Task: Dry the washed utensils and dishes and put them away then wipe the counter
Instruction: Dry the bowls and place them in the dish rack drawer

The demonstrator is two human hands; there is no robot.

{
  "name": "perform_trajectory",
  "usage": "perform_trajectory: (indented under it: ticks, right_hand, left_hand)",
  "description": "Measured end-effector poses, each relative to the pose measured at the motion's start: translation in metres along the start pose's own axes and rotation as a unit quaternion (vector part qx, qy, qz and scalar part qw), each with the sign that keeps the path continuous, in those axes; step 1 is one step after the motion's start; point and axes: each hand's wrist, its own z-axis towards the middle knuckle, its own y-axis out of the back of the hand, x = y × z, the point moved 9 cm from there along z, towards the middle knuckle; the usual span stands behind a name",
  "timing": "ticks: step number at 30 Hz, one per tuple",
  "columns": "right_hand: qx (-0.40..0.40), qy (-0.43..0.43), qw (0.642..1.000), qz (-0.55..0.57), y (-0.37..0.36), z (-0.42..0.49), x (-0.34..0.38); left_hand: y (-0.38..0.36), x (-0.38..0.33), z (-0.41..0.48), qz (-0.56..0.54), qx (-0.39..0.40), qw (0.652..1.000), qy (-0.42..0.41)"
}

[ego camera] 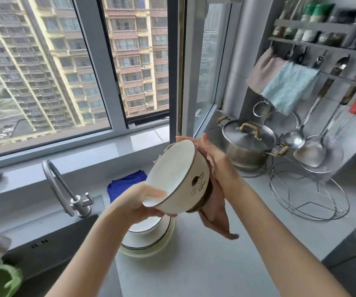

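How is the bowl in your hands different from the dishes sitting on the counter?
The held bowl is tipped on its side in the air, gripped by the left hand while the right hand holds a pink cloth against its base; the stacked dishes sit flat on the counter. The held bowl shows a small drawing on its outside; none shows on the stacked dishes. Both are white with a thin dark rim.

Bare counter (204,264) ahead, stacked dishes (149,239) left, pot (247,144) right
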Motion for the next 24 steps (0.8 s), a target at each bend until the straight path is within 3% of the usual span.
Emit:
perform_trajectory:
  ticks: [5,10,13,17,21,24]
  right_hand:
    - [-0.111,-0.016,0.972,0.207,0.010,-0.007,-0.035]
    - [-0.242,0.009,0.908,0.341,0.019,-0.022,-0.048]
    - [-0.325,-0.002,0.881,0.343,0.030,-0.034,-0.052]
    - [-0.345,0.007,0.880,0.327,0.037,-0.048,-0.044]
    - [-0.360,0.125,0.886,0.264,0.056,-0.070,-0.020]
    - [-0.372,0.217,0.895,0.116,0.079,-0.093,0.009]
  left_hand:
    - [-0.015,0.005,0.010,-0.069,-0.020,0.997,0.000]
    - [-0.014,-0.015,0.014,-0.063,-0.163,0.977,-0.126]
    - [-0.012,-0.022,0.007,-0.050,-0.255,0.941,-0.218]
    - [-0.022,-0.041,-0.010,0.025,-0.332,0.889,-0.313]
    - [-0.044,-0.042,-0.014,0.070,-0.312,0.888,-0.331]
    - [-0.067,-0.042,-0.020,0.089,-0.266,0.899,-0.336]
